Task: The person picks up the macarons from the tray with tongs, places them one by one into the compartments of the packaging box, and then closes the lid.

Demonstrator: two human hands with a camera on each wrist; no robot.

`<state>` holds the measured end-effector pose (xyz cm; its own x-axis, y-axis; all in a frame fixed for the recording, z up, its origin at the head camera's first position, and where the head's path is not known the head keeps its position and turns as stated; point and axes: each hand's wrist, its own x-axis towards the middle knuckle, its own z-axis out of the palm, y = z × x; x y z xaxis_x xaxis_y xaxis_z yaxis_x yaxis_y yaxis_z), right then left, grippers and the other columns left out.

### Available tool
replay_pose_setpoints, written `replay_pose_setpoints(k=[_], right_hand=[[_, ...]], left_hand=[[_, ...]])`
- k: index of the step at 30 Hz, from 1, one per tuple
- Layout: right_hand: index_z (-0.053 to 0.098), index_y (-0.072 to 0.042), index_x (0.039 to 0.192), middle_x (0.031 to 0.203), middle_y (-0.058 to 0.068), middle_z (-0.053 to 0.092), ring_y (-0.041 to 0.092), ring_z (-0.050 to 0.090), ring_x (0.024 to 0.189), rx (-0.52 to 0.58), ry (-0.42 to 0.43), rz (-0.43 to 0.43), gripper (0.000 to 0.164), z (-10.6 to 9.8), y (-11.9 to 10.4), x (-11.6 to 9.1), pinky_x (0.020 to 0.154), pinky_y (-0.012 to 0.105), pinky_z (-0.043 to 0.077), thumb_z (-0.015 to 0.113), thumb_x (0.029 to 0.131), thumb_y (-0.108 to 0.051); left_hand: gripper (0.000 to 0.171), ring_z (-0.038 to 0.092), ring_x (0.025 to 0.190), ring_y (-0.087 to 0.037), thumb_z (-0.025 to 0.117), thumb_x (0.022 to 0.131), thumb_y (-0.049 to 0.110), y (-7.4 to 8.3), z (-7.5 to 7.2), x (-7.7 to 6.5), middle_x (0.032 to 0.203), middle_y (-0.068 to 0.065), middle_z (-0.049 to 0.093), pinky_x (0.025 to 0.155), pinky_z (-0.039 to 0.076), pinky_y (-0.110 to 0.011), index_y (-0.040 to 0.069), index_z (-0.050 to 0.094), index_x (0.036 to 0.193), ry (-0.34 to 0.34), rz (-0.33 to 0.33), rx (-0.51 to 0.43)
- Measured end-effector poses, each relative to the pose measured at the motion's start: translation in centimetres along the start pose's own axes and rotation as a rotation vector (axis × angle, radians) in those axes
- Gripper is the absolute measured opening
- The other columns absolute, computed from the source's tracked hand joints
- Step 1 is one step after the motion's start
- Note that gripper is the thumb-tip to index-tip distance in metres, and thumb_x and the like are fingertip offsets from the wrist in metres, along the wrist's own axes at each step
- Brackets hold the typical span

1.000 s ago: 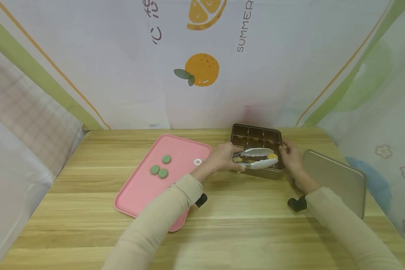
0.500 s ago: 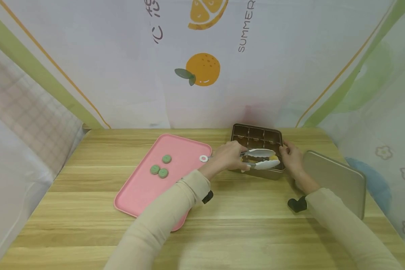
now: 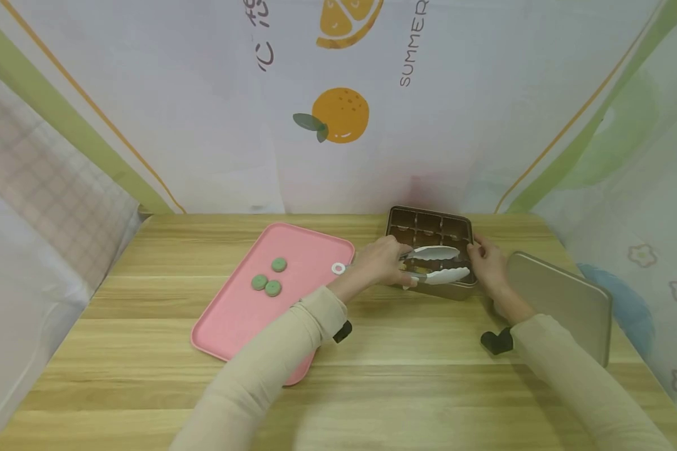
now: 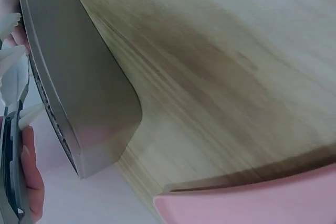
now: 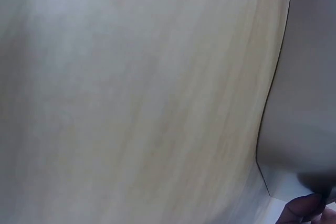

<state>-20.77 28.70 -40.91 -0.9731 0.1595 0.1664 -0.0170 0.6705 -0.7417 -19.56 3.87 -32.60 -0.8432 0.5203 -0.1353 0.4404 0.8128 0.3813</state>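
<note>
My left hand [image 3: 379,260] grips a pair of kitchen tongs [image 3: 435,253] with white scalloped tips, which stand apart over a brown divided box [image 3: 454,290]. Nothing shows between the tips. A bit of yellow [image 3: 422,270] shows inside the box below the tongs; its shape is partly hidden. At the box's right side, my right hand [image 3: 488,264] holds the rim between thumb and fingers. The left wrist view shows the box's smooth outer wall [image 4: 86,72] beside the tongs. In the right wrist view, only some fingertips [image 5: 304,207] appear at the box's lower corner.
A pink tray [image 3: 231,326] lies to the left with several green button-like rounds [image 3: 272,288] on it. Right of the box is a flat grey-brown lid [image 3: 558,300], partly under the right arm. A printed curtain [image 3: 457,125] hangs behind the wooden table [image 3: 406,401].
The yellow piece between the tongs' tips no longer shows there. The tongs and left hand have shifted slightly right, and the tips stand apart. The right hand stays on the box.
</note>
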Motion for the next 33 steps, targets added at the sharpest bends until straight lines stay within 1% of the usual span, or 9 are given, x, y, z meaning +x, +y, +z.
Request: replay_pose_setpoints(k=[3,8,12,15,20,21,24,28,33], right_hand=[[0.042,0.011,0.134,0.069,0.005,0.045,0.005,0.038,0.052,0.003,-0.004,-0.002,0.044,0.0,0.1,0.0,0.045,0.022,0.036,0.041,0.099,-0.015],[0.038,0.012,0.136,0.070,0.005,0.046,0.002,0.038,0.049,0.017,-0.021,-0.004,0.046,-0.2,0.0,-0.1,0.044,0.021,0.036,0.040,0.100,-0.015],[0.035,0.012,0.137,0.070,0.005,0.046,0.002,0.038,0.048,0.025,-0.035,0.006,0.047,-0.2,0.0,-0.1,0.043,0.021,0.036,0.040,0.100,-0.016],[0.034,0.012,0.138,0.071,0.005,0.047,0.002,0.039,0.048,0.019,-0.044,0.009,0.047,-0.2,0.0,-0.1,0.043,0.021,0.036,0.039,0.101,-0.017],[0.034,0.012,0.138,0.072,0.006,0.047,0.003,0.040,0.050,0.021,-0.048,0.017,0.048,-0.2,0.0,-0.1,0.045,0.021,0.037,0.039,0.101,-0.017],[0.034,0.012,0.138,0.072,0.006,0.047,0.003,0.040,0.051,0.023,-0.047,0.021,0.048,-0.1,0.0,-0.1,0.045,0.021,0.037,0.039,0.101,-0.017],[0.034,0.011,0.139,0.073,0.006,0.047,0.003,0.040,0.052,0.024,-0.043,0.027,0.048,-0.1,-0.1,-0.1,0.046,0.021,0.037,0.039,0.100,-0.017],[0.034,0.011,0.138,0.073,0.006,0.047,0.004,0.039,0.053,0.019,-0.045,0.028,0.047,-0.1,-0.1,0.0,0.046,0.021,0.037,0.039,0.100,-0.016],[0.035,0.012,0.138,0.073,0.006,0.047,0.003,0.040,0.052,0.026,-0.043,0.023,0.047,-0.1,0.0,-0.1,0.046,0.021,0.038,0.039,0.100,-0.016]], left_hand=[[0.072,0.046,0.079,-0.012,0.079,0.073,0.041,-0.6,0.0,-0.4,0.103,-0.001,0.058,0.058,0.038,-0.022,0.015,0.053,0.135,0.013,0.031,-0.032],[0.076,0.047,0.084,-0.014,0.081,0.071,0.040,-2.2,-0.3,-1.8,0.107,-0.005,0.061,0.062,0.038,-0.025,0.014,0.051,0.137,0.037,0.064,-0.101],[0.073,0.052,0.089,-0.015,0.081,0.071,0.036,-4.3,-0.8,-3.7,0.117,-0.004,0.063,0.072,0.043,-0.030,0.014,0.053,0.135,0.070,0.082,-0.175],[0.069,0.053,0.088,-0.017,0.082,0.071,0.031,-6.3,-1.2,-5.3,0.115,-0.004,0.064,0.074,0.043,-0.032,0.014,0.055,0.132,0.094,0.091,-0.232],[0.071,0.046,0.085,-0.019,0.082,0.071,0.030,-9.7,-2.0,-8.6,0.115,-0.005,0.059,0.069,0.037,-0.031,0.016,0.054,0.134,0.088,0.004,-0.312],[0.071,0.047,0.089,-0.019,0.082,0.071,0.031,-10.4,-2.2,-9.2,0.116,-0.006,0.058,0.071,0.038,-0.031,0.016,0.054,0.134,0.090,-0.012,-0.321],[0.071,0.050,0.088,-0.023,0.082,0.071,0.030,-12.5,-2.6,-11.3,0.115,-0.009,0.057,0.072,0.040,-0.032,0.014,0.053,0.135,0.099,-0.049,-0.362],[0.074,0.051,0.089,-0.026,0.082,0.071,0.027,-15.4,-3.0,-13.9,0.112,-0.013,0.056,0.073,0.042,-0.031,0.006,0.051,0.135,0.128,-0.066,-0.404],[0.075,0.049,0.090,-0.027,0.083,0.070,0.026,-18.4,-3.4,-16.7,0.108,-0.016,0.058,0.072,0.041,-0.030,-0.001,0.051,0.133,0.169,-0.118,-0.395]])
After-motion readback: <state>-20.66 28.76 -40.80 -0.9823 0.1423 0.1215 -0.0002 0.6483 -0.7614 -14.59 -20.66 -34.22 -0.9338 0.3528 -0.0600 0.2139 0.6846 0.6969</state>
